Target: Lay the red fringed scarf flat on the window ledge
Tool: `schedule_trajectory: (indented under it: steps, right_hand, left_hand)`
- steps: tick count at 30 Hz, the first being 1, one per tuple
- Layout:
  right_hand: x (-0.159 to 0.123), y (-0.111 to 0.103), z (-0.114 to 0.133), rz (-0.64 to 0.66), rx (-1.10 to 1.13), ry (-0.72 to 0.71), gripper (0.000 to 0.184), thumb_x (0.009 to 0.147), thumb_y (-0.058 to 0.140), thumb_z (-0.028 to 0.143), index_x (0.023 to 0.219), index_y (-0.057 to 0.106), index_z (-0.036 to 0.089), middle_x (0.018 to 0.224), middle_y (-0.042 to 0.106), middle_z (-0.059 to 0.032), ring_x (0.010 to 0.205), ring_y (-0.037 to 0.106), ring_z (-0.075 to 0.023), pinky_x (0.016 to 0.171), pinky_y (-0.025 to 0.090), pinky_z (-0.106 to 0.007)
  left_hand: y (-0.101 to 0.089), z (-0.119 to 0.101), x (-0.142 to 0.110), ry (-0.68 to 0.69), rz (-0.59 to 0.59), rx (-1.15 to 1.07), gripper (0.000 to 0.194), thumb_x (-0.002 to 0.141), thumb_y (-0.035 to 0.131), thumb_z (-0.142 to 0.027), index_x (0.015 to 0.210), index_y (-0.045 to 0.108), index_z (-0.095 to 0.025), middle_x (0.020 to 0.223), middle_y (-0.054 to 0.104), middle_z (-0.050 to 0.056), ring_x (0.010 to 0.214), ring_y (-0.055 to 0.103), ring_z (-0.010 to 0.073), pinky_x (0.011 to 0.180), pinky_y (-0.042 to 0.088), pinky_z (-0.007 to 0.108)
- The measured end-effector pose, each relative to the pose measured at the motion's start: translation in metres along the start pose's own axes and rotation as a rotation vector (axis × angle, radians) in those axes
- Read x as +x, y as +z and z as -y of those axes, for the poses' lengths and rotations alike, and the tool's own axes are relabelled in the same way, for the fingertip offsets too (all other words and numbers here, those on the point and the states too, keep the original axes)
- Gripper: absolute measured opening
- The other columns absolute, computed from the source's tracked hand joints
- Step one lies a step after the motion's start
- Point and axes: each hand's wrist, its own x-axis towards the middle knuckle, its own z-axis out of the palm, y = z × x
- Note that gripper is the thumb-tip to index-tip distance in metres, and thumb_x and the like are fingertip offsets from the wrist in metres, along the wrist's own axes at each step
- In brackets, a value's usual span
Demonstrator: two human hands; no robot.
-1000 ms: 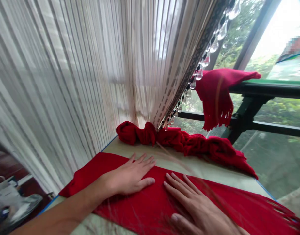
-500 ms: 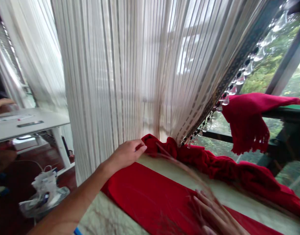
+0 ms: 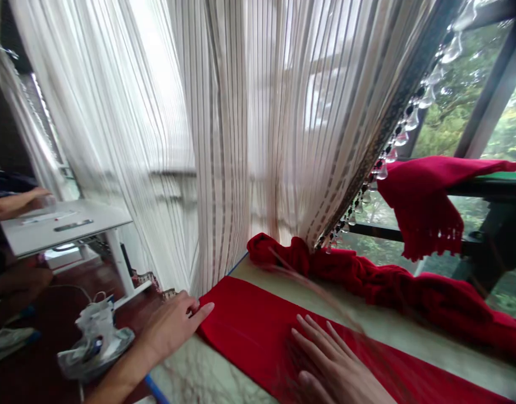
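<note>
A long folded red cloth lies flat on the pale marbled tabletop. At its left end is my left hand, fingers curled in at the edge and thumb resting on the cloth; the fingertips are partly hidden. My right hand lies palm down on the middle of the cloth, its fingers stretched out and slightly spread. Behind the folded cloth, a crumpled heap of red fabric runs along the table's far edge.
Sheer striped curtains with a beaded trim hang behind the table. A fringed red scarf drapes over the rail at right. To the left stand a white table, another person's arm and a plastic bag on the floor.
My left hand has come down and left from the curtain side to the cloth's left end. The curtain spreads further left. My right hand has shifted left on the cloth.
</note>
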Motion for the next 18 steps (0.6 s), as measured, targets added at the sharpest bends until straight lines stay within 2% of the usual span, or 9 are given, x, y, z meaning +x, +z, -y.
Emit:
schedule_trajectory:
  steps: [2,4,10,16,18]
  right_hand:
    - [0.004,-0.006,0.01,0.126,0.018,0.022,0.078,0.1,0.035,0.068,0.161,0.039,0.021,0.171,0.025,-0.0087,0.161,0.022,-0.0389,0.131,0.025,-0.063]
    - [0.003,-0.01,0.014,0.144,0.041,0.028,0.077,0.101,0.035,0.064,0.163,0.036,0.019,0.173,0.021,-0.0084,0.162,0.018,-0.0383,0.133,0.019,-0.063]
    - [-0.006,-0.015,0.012,0.176,0.141,0.038,0.081,0.098,0.043,0.069,0.162,0.038,0.02,0.172,0.024,-0.0092,0.162,0.02,-0.0401,0.133,0.018,-0.066]
    - [-0.008,-0.011,0.01,0.174,0.125,0.034,0.08,0.096,0.054,0.066,0.161,0.036,0.024,0.172,0.024,-0.0068,0.163,0.018,-0.0352,0.133,0.016,-0.064]
    - [-0.009,-0.01,0.01,0.104,0.084,0.009,0.081,0.094,0.054,0.071,0.159,0.041,0.025,0.17,0.03,-0.0074,0.161,0.025,-0.0348,0.132,0.021,-0.062]
  left_hand:
    - [0.005,-0.002,0.004,0.021,-0.003,-0.011,0.046,0.093,0.052,-0.061,0.075,0.066,-0.022,0.09,0.071,0.009,0.087,0.069,0.029,0.084,0.048,0.039]
    - [0.006,-0.002,0.007,0.039,0.0,-0.039,0.041,0.091,0.053,-0.058,0.074,0.064,-0.022,0.088,0.071,0.008,0.084,0.068,0.0281,0.082,0.049,0.038]
    - [0.006,0.007,0.007,0.075,0.015,-0.168,0.048,0.096,0.041,-0.065,0.075,0.058,-0.025,0.083,0.07,0.004,0.085,0.068,0.025,0.083,0.053,0.032]
    - [0.023,0.033,0.006,0.166,-0.088,-0.225,0.047,0.094,0.053,-0.067,0.074,0.061,-0.025,0.081,0.064,0.001,0.079,0.064,0.0222,0.079,0.051,0.032]
    - [0.028,0.04,0.007,0.18,-0.113,-0.204,0.046,0.094,0.055,-0.066,0.076,0.063,-0.025,0.084,0.064,0.001,0.08,0.065,0.0224,0.08,0.05,0.033]
